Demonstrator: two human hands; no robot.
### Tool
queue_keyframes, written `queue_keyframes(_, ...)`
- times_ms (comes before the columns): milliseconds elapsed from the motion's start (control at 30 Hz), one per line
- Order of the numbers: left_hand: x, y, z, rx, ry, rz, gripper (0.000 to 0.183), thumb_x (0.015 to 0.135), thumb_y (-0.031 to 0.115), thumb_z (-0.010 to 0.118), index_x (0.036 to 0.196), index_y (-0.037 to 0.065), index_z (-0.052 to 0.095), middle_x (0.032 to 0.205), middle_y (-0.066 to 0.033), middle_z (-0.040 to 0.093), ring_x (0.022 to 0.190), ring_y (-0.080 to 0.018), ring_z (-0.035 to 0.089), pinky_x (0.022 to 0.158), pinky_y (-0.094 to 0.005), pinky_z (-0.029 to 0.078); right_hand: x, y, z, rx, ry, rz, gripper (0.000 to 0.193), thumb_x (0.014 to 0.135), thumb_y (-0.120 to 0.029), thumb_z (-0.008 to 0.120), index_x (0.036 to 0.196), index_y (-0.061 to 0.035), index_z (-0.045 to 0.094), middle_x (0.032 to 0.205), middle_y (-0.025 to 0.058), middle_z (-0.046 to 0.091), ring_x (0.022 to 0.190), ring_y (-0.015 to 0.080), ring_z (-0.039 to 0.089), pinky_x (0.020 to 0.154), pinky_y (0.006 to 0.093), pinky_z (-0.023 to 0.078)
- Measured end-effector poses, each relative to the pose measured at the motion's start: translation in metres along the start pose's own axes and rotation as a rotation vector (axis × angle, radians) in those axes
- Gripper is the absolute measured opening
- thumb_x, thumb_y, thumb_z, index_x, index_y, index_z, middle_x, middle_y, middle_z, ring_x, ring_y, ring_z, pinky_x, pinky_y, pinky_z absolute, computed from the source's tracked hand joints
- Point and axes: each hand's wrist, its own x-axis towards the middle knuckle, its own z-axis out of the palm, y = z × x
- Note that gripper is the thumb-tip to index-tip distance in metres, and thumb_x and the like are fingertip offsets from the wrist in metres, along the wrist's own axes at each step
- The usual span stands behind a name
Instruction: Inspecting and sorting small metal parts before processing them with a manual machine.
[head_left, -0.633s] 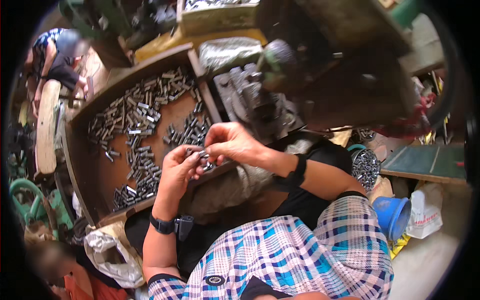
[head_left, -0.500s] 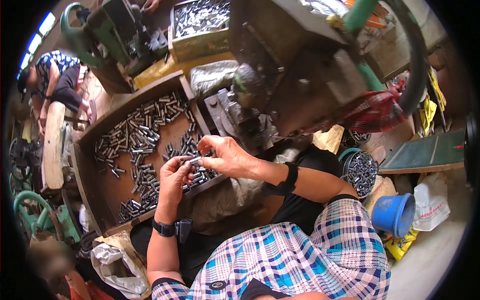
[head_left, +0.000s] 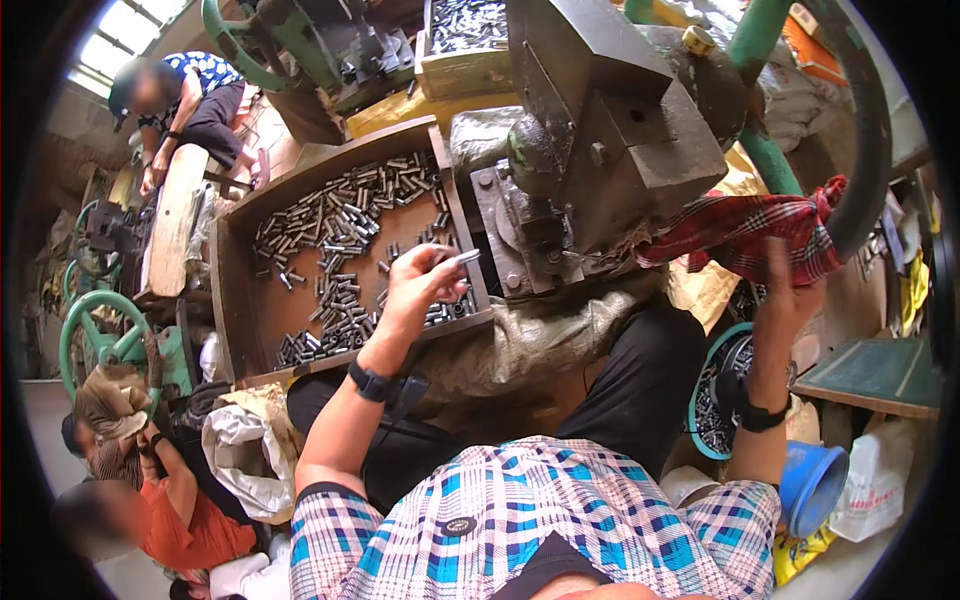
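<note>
Between the thumb and fingers of my left hand (head_left: pixel 415 287) is a small shiny metal tube (head_left: pixel 467 257). That hand is closed on it, above the right side of a wooden tray (head_left: pixel 330 375) with many similar loose metal tubes. To its right stands a dark, greasy press (head_left: pixel 620 150) with a bolted metal base (head_left: pixel 512 235). My right hand (head_left: pixel 790 292) is raised at the red checked cloth (head_left: pixel 765 232) tied at the lower end of the press's curved wheel rim (head_left: pixel 865 150). Its fingers look stretched and apart, slightly blurred, overlapping the cloth.
A basin (head_left: pixel 700 375) of metal pieces, a blue bucket (head_left: pixel 812 490) and a green-topped board (head_left: pixel 870 375) are at my right. Another box of tubes (head_left: pixel 470 65) stands behind the tray. Two people (head_left: pixel 205 90) (head_left: pixel 190 520) sit at the left, near a green handwheel (head_left: pixel 105 340).
My hands have parted. The right has left the tray and swung right to the red cloth; the left keeps a tube, now nearer the press. The view has shifted.
</note>
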Motion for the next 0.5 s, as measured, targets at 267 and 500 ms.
queue_keyframes(267,0.060,-0.007,0.023,0.058,0.022,0.098,0.016,0.087,0.013,0.060,0.097,0.000,0.059,0.080,-0.0068,0.064,0.066,-0.0113,0.064,0.055,-0.0207,0.051,-0.006,0.027,0.012,0.433,0.049,0.158,0.038,0.081,0.001,0.062,0.118,0.0013,0.051,0.110,0.0088,0.058,0.095,0.0165,0.059,0.086,0.0317,0.048)
queue_keyframes(500,0.094,-0.022,0.026,0.001,0.007,0.077,0.012,0.087,0.011,0.059,0.094,0.001,0.058,0.081,-0.0081,0.065,0.066,-0.0124,0.065,0.055,-0.0209,0.052,0.036,-0.017,-0.007,0.090,-0.115,0.050,0.045,0.083,-0.006,0.060,0.125,0.0013,0.047,0.117,0.0099,0.056,0.102,0.0183,0.057,0.088,0.0336,0.047)
